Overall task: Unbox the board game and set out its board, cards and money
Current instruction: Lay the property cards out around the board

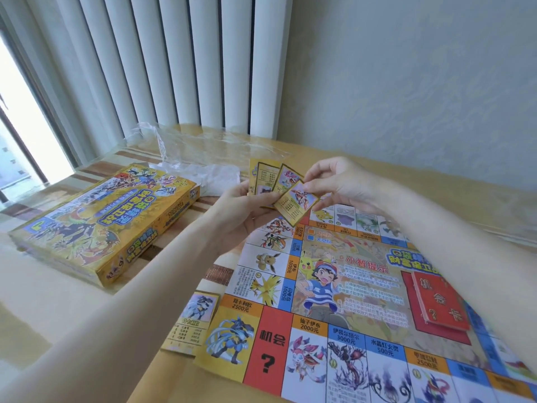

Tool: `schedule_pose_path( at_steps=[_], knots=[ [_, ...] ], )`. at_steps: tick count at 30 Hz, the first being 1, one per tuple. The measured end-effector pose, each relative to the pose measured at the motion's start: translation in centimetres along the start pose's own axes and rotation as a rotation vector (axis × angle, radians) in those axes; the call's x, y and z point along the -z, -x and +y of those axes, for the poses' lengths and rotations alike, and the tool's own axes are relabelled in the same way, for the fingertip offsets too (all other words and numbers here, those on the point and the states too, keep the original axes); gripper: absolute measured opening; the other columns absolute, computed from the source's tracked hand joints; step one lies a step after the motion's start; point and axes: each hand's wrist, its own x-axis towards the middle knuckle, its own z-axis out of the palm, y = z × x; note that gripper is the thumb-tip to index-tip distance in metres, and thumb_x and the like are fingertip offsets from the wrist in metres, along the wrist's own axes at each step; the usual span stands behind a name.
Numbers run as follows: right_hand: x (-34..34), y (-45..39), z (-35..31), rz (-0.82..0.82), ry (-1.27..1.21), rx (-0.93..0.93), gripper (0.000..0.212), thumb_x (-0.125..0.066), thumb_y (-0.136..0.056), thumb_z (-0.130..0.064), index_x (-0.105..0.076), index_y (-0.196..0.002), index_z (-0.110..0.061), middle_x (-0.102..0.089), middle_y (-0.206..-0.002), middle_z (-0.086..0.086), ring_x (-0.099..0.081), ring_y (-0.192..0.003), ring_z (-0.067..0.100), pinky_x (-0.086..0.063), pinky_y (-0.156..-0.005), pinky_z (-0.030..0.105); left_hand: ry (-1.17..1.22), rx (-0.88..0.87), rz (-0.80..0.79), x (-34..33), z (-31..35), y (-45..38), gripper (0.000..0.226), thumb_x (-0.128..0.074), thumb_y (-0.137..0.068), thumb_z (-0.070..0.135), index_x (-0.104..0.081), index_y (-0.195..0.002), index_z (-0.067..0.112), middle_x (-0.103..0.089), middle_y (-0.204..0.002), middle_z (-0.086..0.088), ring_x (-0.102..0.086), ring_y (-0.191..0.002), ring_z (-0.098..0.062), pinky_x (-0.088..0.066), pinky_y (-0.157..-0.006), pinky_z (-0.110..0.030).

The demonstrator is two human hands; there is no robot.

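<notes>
The colourful game board (343, 286) lies unfolded on the table at the right. A red card stack (441, 303) sits on its centre. One yellow property card (193, 321) lies beside the board's left edge. My left hand (247, 210) holds a fan of yellow cards (268, 177) above the board's far corner. My right hand (340, 181) pinches the front card (295, 203) of that fan. The yellow game box (101, 222) lies closed at the left.
Crumpled clear plastic wrap (200, 158) lies behind the box and cards. The table (52, 301) has a pale cloth under a clear cover. Vertical blinds (174, 59) and a wall stand behind; a window is at the far left.
</notes>
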Motion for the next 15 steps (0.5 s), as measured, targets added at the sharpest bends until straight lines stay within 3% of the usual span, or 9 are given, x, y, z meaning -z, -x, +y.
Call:
schedule_pose_path(
  at_steps=[5,8,10,12,15],
  knots=[
    [0.5,2.1,-1.7,0.057,0.335,0.069,0.016,-0.072,-0.078,-0.004,-0.058,-0.074,-0.009,-0.059,-0.073,0.005,-0.058,-0.06,0.01,-0.057,-0.056,0.027,-0.198,-0.02,0.016,-1.6,0.1,1.5,0.019,-0.054,-0.085,-0.012,-0.06,-0.092,0.005,-0.069,-0.089,-0.011,-0.069,-0.074,-0.017,-0.058,-0.069,-0.023],
    [-0.1,3.0,-3.1,0.112,0.474,0.218,0.021,-0.079,-0.071,-0.024,-0.058,-0.073,-0.021,-0.058,-0.074,-0.005,-0.052,-0.066,0.008,-0.047,-0.065,0.024,-0.41,-0.029,-0.021,-2.4,0.5,2.4,0.022,-0.057,-0.083,-0.012,-0.062,-0.088,0.009,-0.07,-0.086,-0.008,-0.069,-0.074,-0.015,-0.058,-0.069,-0.022],
    [-1.0,3.6,-3.8,0.06,0.597,0.23,0.026,-0.08,-0.069,-0.032,-0.057,-0.07,-0.022,-0.054,-0.068,-0.009,-0.047,-0.061,0.005,-0.039,-0.061,0.021,-0.569,-0.024,-0.096,-3.0,0.7,3.1,0.023,-0.059,-0.082,-0.011,-0.063,-0.087,0.011,-0.071,-0.081,-0.003,-0.07,-0.069,-0.011,-0.057,-0.064,-0.02],
    [-1.5,4.0,-4.1,0.012,0.701,0.226,0.029,-0.08,-0.07,-0.031,-0.056,-0.065,-0.015,-0.047,-0.058,-0.007,-0.04,-0.054,0.007,-0.032,-0.055,0.024,-0.603,-0.005,-0.146,-3.4,0.8,3.7,0.025,-0.059,-0.082,-0.011,-0.063,-0.089,0.012,-0.071,-0.079,0.0,-0.07,-0.069,-0.009,-0.056,-0.061,-0.019],
    [-1.0,4.6,-4.2,-0.007,0.614,0.229,0.023,-0.078,-0.074,-0.022,-0.059,-0.062,-0.016,-0.049,-0.049,-0.01,-0.041,-0.047,0.002,-0.033,-0.052,0.019,-0.55,0.05,-0.188,-3.1,1.0,4.4,0.029,-0.06,-0.082,-0.01,-0.061,-0.099,0.014,-0.072,-0.094,-0.005,-0.07,-0.087,-0.019,-0.058,-0.076,-0.028]
  ],
)
